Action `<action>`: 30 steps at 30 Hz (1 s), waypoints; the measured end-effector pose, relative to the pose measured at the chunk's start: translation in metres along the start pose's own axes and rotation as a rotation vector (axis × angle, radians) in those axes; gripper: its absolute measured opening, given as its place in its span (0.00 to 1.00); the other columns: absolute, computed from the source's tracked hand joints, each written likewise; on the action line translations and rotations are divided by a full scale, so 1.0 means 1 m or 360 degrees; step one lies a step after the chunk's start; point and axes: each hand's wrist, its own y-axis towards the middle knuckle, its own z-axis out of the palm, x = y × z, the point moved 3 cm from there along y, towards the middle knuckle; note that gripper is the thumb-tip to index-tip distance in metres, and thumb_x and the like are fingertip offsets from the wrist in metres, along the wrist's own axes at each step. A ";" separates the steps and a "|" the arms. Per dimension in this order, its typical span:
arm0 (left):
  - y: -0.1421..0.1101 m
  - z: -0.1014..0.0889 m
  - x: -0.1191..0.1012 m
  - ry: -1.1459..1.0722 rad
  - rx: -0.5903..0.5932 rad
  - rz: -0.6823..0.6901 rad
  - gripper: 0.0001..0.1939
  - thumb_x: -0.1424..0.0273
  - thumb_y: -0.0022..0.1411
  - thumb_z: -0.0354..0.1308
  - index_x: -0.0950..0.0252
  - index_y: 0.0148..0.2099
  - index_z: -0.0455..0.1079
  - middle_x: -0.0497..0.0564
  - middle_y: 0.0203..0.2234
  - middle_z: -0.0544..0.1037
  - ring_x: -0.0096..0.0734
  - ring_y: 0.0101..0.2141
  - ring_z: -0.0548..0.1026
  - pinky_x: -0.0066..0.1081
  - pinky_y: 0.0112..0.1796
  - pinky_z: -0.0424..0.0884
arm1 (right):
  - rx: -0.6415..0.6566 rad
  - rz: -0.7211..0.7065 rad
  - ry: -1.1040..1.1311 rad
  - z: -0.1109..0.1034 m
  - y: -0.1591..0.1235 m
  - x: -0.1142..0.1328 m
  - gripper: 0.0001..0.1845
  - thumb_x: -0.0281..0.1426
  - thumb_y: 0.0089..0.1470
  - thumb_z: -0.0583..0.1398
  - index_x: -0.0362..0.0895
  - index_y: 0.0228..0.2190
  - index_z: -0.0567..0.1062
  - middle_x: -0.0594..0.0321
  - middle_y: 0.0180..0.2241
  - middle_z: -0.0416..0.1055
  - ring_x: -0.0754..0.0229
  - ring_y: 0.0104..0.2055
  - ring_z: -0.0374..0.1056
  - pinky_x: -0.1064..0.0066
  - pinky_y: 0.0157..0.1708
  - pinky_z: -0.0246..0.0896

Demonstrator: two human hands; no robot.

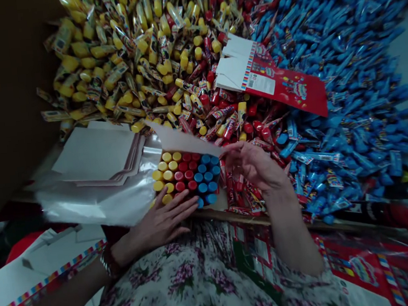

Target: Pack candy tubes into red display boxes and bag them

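Observation:
A box of upright candy tubes (187, 174) with yellow, red and blue caps stands in front of me. My left hand (163, 222) lies flat against the box's near side, fingers stretched out. My right hand (254, 165) pinches the box's pale cardboard flap (181, 140) at its right end and holds it lifted over the caps.
Behind the box lie big heaps of wrapped candy tubes: yellow (125, 50), red (229, 112) and blue (341, 77). A flat red-and-white carton (272, 76) rests on them. Flat cartons (96, 156) and clear plastic (96, 202) lie left. More printed cartons (359, 268) sit by my lap.

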 end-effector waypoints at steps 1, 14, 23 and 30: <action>-0.003 0.002 0.000 -0.0013 0.0007 0.0016 0.29 0.56 0.69 0.43 0.57 0.68 0.45 0.48 0.62 0.61 0.35 0.65 0.50 0.46 0.62 0.25 | 0.0011 -0.0030 -0.0027 0.000 -0.007 -0.005 0.25 0.45 0.38 0.70 0.45 0.36 0.75 0.64 0.31 0.75 0.62 0.30 0.72 0.76 0.25 0.66; -0.016 0.007 -0.005 -0.0106 -0.0110 0.0104 0.29 0.65 0.68 0.49 0.61 0.68 0.48 0.50 0.59 0.66 0.31 0.59 0.62 0.32 0.60 0.49 | -0.0421 -0.0987 -0.1466 0.023 -0.061 -0.084 0.20 0.23 0.58 0.53 0.49 0.50 0.70 0.60 0.39 0.73 0.60 0.43 0.71 0.69 0.45 0.68; -0.008 -0.025 0.025 -0.0073 -0.0477 -0.0149 0.33 0.72 0.65 0.52 0.57 0.68 0.43 0.51 0.59 0.66 0.37 0.64 0.54 0.43 0.60 0.52 | -0.0249 -0.1323 -0.1739 0.016 -0.052 -0.142 0.34 0.17 0.57 0.47 0.50 0.63 0.55 0.59 0.32 0.68 0.58 0.36 0.66 0.67 0.36 0.67; 0.007 -0.029 0.085 -0.0068 0.0021 -0.0070 0.21 0.70 0.69 0.46 0.56 0.63 0.57 0.49 0.60 0.64 0.31 0.63 0.56 0.43 0.63 0.43 | -0.0387 -0.1043 -0.1414 0.017 -0.067 -0.143 0.25 0.25 0.60 0.51 0.56 0.56 0.67 0.57 0.44 0.65 0.57 0.48 0.64 0.62 0.48 0.64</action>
